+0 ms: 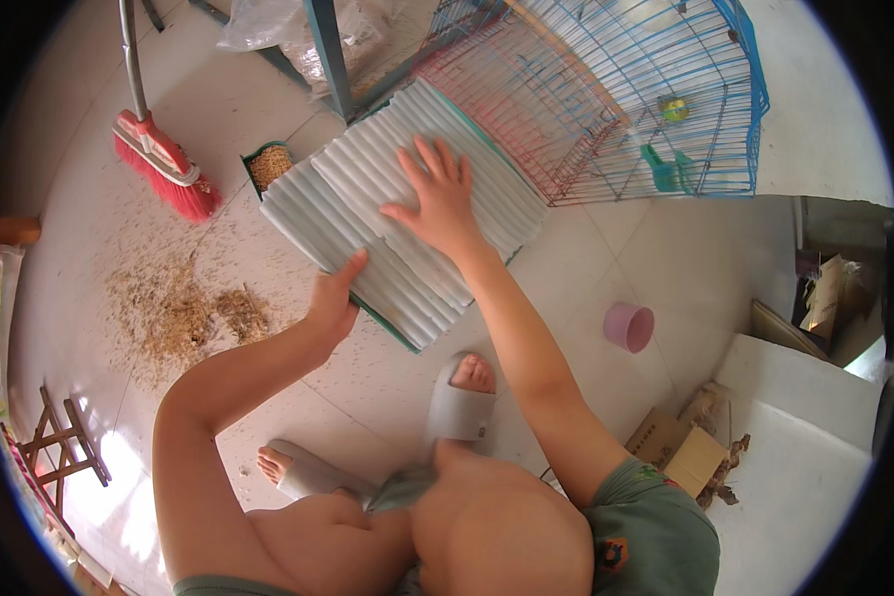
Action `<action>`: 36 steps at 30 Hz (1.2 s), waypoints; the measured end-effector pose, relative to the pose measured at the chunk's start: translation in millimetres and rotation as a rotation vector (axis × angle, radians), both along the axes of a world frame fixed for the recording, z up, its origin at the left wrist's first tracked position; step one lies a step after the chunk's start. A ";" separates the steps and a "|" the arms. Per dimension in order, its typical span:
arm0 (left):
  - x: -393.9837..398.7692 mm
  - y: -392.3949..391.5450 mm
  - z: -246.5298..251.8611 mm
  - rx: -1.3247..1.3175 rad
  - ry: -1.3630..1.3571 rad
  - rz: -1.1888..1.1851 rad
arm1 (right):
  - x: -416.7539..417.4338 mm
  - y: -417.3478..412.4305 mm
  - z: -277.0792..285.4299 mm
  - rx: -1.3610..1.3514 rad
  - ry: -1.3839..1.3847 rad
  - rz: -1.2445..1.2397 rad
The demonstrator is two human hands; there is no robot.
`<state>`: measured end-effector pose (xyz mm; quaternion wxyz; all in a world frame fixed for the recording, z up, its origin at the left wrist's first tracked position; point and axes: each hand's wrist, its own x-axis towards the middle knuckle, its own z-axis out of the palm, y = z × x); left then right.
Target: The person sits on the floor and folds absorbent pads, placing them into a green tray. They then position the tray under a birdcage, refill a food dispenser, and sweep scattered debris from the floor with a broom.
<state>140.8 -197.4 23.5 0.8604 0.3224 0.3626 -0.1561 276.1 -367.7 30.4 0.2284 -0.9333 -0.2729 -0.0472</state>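
A green tray point(385, 325), seen at its edge, lies under a covering of pale ribbed sheets point(387, 216). My left hand point(335, 304) grips the tray's near left edge, thumb on top of the sheets and fingers hidden beneath. My right hand point(441, 203) rests flat on the sheets with its fingers spread, holding nothing. The tray's far right side meets a wire birdcage point(566, 97) with red and blue bars. Inside the cage are a yellow-green bird point(673, 109) and a green plastic cup point(664, 170).
A small green feeder of seed point(270, 167) stands by the tray's left corner. Left are a red broom point(165, 164) and scattered husks point(175, 313). A pink cup point(629, 328) lies at right, cardboard point(659, 439) below it. A metal stand's leg point(329, 59) rises beyond the tray.
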 end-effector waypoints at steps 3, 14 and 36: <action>0.1 -2.0 -1.1 -0.005 0.025 0.024 | 2.5 -0.2 -2.0 -0.004 0.008 0.017; 0.1 -13.1 -3.0 -0.075 0.000 0.068 | 9.8 -8.6 -8.4 0.006 -0.033 0.042; 35.1 -30.7 -8.6 -0.080 -0.047 0.059 | 43.8 -27.9 -21.4 -0.012 -0.076 0.042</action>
